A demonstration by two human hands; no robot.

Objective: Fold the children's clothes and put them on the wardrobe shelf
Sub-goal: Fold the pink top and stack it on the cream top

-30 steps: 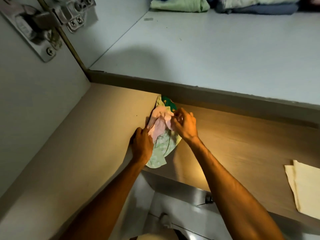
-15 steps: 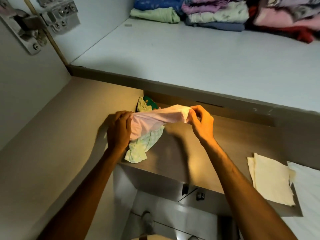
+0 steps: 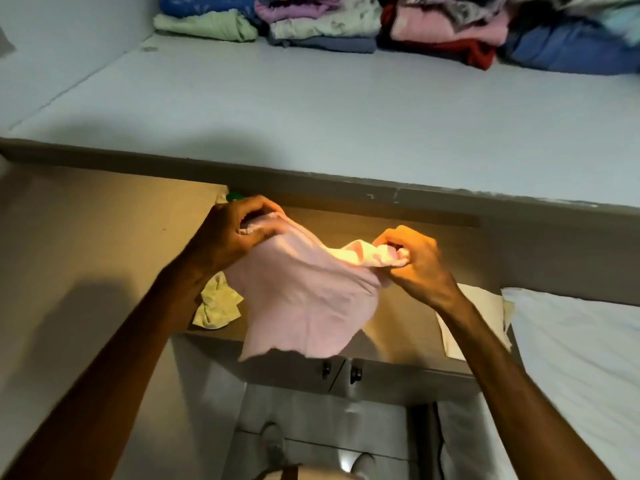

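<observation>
Pink garment is held up in the air over the front edge of the wooden ledge, hanging loose. Left hand pinches its left top corner, right hand has fingers curled around the bunched right corner. A pale green piece lies near the ledge's front left corner. Folded stacks sit along the back edge of the shelf.

The hands have lifted the pink garment, which now hangs open.
</observation>
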